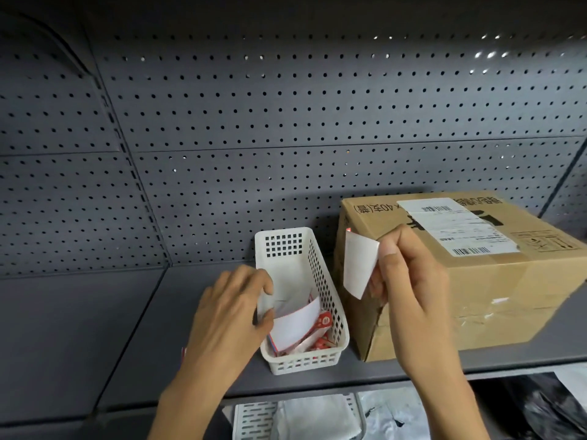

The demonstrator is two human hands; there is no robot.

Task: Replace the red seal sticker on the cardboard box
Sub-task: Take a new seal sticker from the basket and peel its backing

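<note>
A brown cardboard box with a white shipping label on top stands on the grey shelf at the right. My right hand pinches a small sheet, its white back toward me and a sliver of red at its top corner, in front of the box's left side. To the box's left a white perforated basket holds red seal stickers and white backing sheets. My left hand grips the basket's left wall, thumb inside against the sheets.
The grey shelf runs left of the basket, backed by a dark pegboard wall. Below the shelf's front edge lie another white basket, white packets and a dark bag.
</note>
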